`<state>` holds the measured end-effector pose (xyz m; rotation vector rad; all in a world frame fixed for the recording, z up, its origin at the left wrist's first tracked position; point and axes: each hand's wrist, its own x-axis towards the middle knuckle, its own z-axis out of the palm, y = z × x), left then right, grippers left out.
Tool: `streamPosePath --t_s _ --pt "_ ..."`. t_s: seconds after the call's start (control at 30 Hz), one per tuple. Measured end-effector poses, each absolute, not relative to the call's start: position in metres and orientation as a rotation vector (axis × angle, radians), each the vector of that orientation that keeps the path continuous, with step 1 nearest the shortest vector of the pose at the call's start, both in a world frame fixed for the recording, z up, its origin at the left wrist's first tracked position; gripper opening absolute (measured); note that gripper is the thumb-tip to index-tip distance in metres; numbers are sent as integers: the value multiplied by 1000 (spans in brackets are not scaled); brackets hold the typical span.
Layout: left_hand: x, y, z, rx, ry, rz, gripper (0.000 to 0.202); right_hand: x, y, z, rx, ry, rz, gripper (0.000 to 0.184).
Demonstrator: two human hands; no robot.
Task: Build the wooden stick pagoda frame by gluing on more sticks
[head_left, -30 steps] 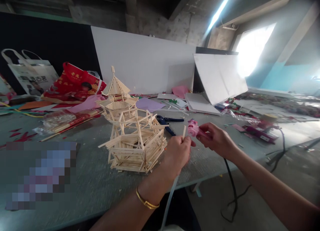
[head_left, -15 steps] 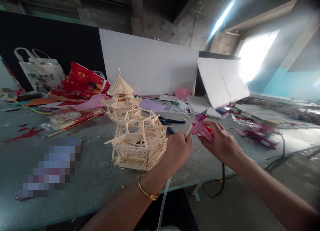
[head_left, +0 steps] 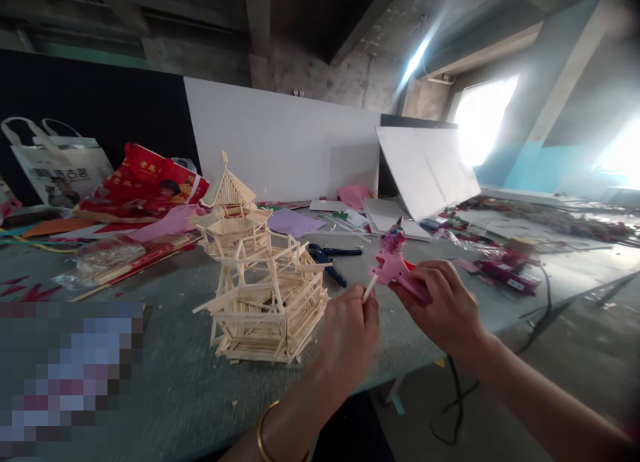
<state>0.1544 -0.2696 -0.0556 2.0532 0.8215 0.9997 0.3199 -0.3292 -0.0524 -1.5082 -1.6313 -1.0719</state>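
Observation:
My left hand (head_left: 349,339) is closed round a pale glue stick (head_left: 369,289), whose short end sticks out past the thumb. That end points up at the rear of a pink hot glue gun (head_left: 393,267); whether it has entered the gun I cannot tell. My right hand (head_left: 443,303) grips the gun by its handle, near the red trigger, with the dark nozzle pointing up and away. Just left of my hands a pagoda model (head_left: 265,302) of thin wooden sticks stands upright on the table (head_left: 200,389), its peaked roof at the back left.
Dark-handled pliers (head_left: 335,265) lie behind the model. Coloured paper, a red bag (head_left: 140,189) and a white bag (head_left: 65,169) are at the back left. A blurred-out flat object (head_left: 75,382) lies front left. A black cable (head_left: 455,402) hangs at the right table edge.
The view has shifted, so the scene sits lower and further left. The glue gun has turned more upright, and the glue stick still points at its rear. Both hands keep their grips.

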Motion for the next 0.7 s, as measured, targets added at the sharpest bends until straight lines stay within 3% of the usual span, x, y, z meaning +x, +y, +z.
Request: streamPosePath --t_s 0.27,0.47,0.7 --pt "158 -257 -55 1869 788 845 35 309 -327 -54 -1692 -1607 -770 13" --pt "153 -267 -54 2125 794 1089 14 312 -329 -60 -1551 -1692 -872 14" --pt "152 -272 -64 1267 488 757 29 304 -339 -55 -1293 -1610 -1044 22"
